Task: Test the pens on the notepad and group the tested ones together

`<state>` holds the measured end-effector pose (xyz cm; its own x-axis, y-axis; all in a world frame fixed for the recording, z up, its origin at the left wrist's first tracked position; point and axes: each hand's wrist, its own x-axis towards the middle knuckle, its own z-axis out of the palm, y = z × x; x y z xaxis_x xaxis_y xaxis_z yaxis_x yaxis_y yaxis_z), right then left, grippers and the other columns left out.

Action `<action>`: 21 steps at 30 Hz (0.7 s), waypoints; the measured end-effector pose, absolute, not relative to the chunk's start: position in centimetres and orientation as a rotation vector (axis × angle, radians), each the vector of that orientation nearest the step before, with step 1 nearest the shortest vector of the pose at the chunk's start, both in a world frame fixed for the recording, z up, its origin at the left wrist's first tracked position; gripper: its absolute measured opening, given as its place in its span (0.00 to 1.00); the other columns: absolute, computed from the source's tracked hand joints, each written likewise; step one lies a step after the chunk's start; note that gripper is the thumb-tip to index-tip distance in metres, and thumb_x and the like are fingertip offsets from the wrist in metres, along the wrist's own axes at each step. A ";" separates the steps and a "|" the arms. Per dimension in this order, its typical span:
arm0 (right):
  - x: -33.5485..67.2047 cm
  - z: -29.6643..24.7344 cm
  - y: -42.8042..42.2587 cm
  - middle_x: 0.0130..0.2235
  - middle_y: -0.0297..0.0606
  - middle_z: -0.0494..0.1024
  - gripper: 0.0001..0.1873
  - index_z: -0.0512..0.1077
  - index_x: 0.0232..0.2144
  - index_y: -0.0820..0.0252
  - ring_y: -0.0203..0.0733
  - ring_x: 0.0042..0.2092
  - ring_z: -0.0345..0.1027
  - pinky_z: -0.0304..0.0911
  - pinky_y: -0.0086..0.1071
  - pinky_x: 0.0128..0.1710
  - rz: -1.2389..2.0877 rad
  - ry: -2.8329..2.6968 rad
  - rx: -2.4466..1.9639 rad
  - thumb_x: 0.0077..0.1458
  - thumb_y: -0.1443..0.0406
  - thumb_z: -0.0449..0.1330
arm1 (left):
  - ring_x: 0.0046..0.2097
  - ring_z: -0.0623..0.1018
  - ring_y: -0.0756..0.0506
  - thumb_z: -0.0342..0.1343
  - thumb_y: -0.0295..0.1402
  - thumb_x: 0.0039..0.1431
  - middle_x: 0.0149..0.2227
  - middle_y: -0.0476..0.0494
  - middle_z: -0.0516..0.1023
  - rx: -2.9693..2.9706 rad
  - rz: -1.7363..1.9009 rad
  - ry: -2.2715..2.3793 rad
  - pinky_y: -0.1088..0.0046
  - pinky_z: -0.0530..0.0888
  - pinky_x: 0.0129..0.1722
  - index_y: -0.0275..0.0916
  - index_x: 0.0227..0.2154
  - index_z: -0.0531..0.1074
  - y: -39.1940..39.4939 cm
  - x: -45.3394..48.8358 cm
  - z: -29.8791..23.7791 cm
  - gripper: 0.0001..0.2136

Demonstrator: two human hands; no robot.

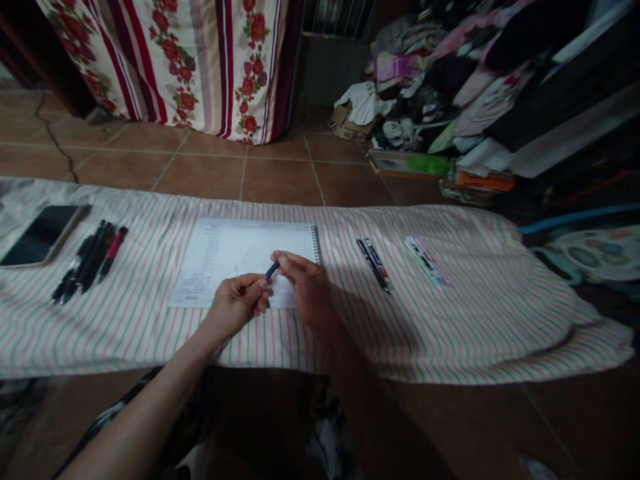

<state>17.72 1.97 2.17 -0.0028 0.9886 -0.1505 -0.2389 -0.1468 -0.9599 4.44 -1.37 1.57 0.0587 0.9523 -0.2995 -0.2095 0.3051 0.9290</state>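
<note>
Left hand (243,297) pinches the purple-banded end of a dark pen (271,269); my right hand (304,275) grips the other end, fingertips closed. Pen sits tilted over the notebook (245,247), toward its near right corner. Two-ended hold likely stops it swivelling. Can't tell whether either hand rests on the page. Left of the notebook: bunch of dark pens (87,260), one red-bodied pen (113,251), phone (43,233) beyond them. Right of it: two pens (373,265), then pale pens (425,260) farther out. Grouping looks deliberate, probably to separate kinds.
</note>
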 end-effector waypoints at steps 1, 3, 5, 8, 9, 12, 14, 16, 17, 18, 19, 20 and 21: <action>17.7 2.1 2.0 0.33 0.36 0.80 0.14 0.80 0.31 0.57 0.39 0.35 0.69 0.62 0.33 0.36 1.413 -0.945 -1.134 0.45 0.55 0.64 | 0.19 0.67 0.55 0.64 0.42 0.45 0.19 0.51 0.71 0.856 1.059 1.172 0.79 0.64 0.20 0.33 0.29 0.74 -1.4 4.4 1.5 0.16; 17.7 2.1 2.0 0.35 0.37 0.80 0.14 0.79 0.31 0.57 0.39 0.37 0.68 0.62 0.33 0.37 1.397 -0.954 -1.132 0.44 0.56 0.64 | 0.19 0.66 0.55 0.62 0.42 0.47 0.18 0.51 0.71 0.899 1.079 1.197 0.79 0.63 0.19 0.34 0.30 0.74 -1.4 4.4 1.3 0.15; 17.6 2.3 1.9 0.33 0.36 0.79 0.13 0.79 0.30 0.57 0.38 0.36 0.68 0.62 0.32 0.37 1.376 -0.957 -1.141 0.43 0.56 0.65 | 0.19 0.66 0.55 0.61 0.41 0.49 0.18 0.52 0.70 0.954 1.113 1.228 0.79 0.63 0.19 0.34 0.31 0.74 -1.4 4.4 1.1 0.14; 17.5 2.5 1.9 0.27 0.33 0.76 0.12 0.78 0.27 0.57 0.36 0.31 0.64 0.60 0.30 0.33 1.349 -0.957 -1.180 0.42 0.55 0.65 | 0.19 0.66 0.54 0.59 0.40 0.51 0.19 0.51 0.71 1.034 1.139 1.278 0.78 0.64 0.19 0.35 0.32 0.75 -1.5 4.4 1.1 0.12; 17.4 2.5 1.9 0.25 0.32 0.75 0.13 0.78 0.26 0.57 0.35 0.29 0.63 0.59 0.30 0.31 1.337 -0.961 -1.194 0.42 0.55 0.65 | 0.19 0.67 0.54 0.59 0.40 0.51 0.19 0.51 0.71 1.051 1.139 1.290 0.78 0.64 0.19 0.35 0.31 0.75 -1.5 4.4 1.2 0.12; 17.3 2.5 2.0 0.23 0.32 0.73 0.13 0.77 0.24 0.57 0.35 0.29 0.63 0.59 0.30 0.30 1.286 -0.972 -1.239 0.41 0.54 0.65 | 0.20 0.68 0.53 0.59 0.39 0.51 0.19 0.51 0.72 1.078 1.145 1.310 0.77 0.65 0.20 0.35 0.31 0.75 -1.6 4.5 1.4 0.11; 17.3 2.6 2.0 0.24 0.33 0.74 0.13 0.77 0.24 0.57 0.36 0.30 0.64 0.60 0.30 0.31 1.269 -0.978 -1.251 0.41 0.54 0.65 | 0.19 0.67 0.54 0.59 0.39 0.50 0.18 0.51 0.71 1.069 1.154 1.308 0.77 0.64 0.20 0.35 0.31 0.75 -1.6 4.6 1.6 0.11; 17.3 2.7 1.9 0.26 0.34 0.76 0.14 0.77 0.26 0.57 0.37 0.31 0.66 0.61 0.31 0.32 1.288 -0.989 -1.230 0.42 0.53 0.64 | 0.19 0.66 0.54 0.60 0.40 0.49 0.18 0.51 0.70 1.021 1.148 1.290 0.78 0.63 0.19 0.35 0.31 0.75 -1.6 4.6 1.7 0.12; 17.3 2.8 1.8 0.28 0.34 0.77 0.14 0.78 0.28 0.57 0.38 0.32 0.66 0.61 0.31 0.33 1.314 -0.994 -1.208 0.43 0.53 0.64 | 0.18 0.66 0.54 0.61 0.40 0.49 0.18 0.52 0.70 0.987 1.140 1.272 0.78 0.63 0.18 0.34 0.30 0.74 -1.5 4.7 1.7 0.12; 17.3 2.9 1.6 0.30 0.35 0.77 0.15 0.78 0.30 0.57 0.38 0.33 0.67 0.61 0.32 0.34 1.348 -0.996 -1.184 0.44 0.53 0.64 | 0.18 0.66 0.54 0.61 0.40 0.48 0.18 0.51 0.70 0.952 1.128 1.251 0.78 0.63 0.18 0.34 0.30 0.74 -1.5 4.7 1.7 0.13; 17.3 2.9 1.5 0.33 0.36 0.78 0.16 0.78 0.31 0.56 0.38 0.34 0.68 0.62 0.32 0.34 1.383 -0.997 -1.164 0.45 0.53 0.64 | 0.19 0.66 0.54 0.61 0.41 0.48 0.18 0.51 0.70 0.920 1.112 1.228 0.78 0.63 0.19 0.34 0.30 0.74 -1.5 4.7 1.7 0.13; 17.3 2.9 1.5 0.35 0.36 0.79 0.16 0.78 0.33 0.56 0.38 0.35 0.68 0.62 0.32 0.35 1.413 -0.994 -1.148 0.46 0.53 0.63 | 0.19 0.66 0.54 0.61 0.41 0.48 0.18 0.51 0.70 0.894 1.097 1.205 0.78 0.63 0.19 0.34 0.29 0.74 -1.5 4.7 1.6 0.13; 17.3 2.9 1.4 0.37 0.37 0.79 0.16 0.78 0.34 0.56 0.38 0.35 0.68 0.62 0.33 0.36 1.437 -0.989 -1.137 0.46 0.53 0.63 | 0.19 0.67 0.54 0.61 0.41 0.48 0.19 0.50 0.71 0.872 1.084 1.187 0.78 0.63 0.19 0.34 0.29 0.74 -1.5 4.7 1.6 0.13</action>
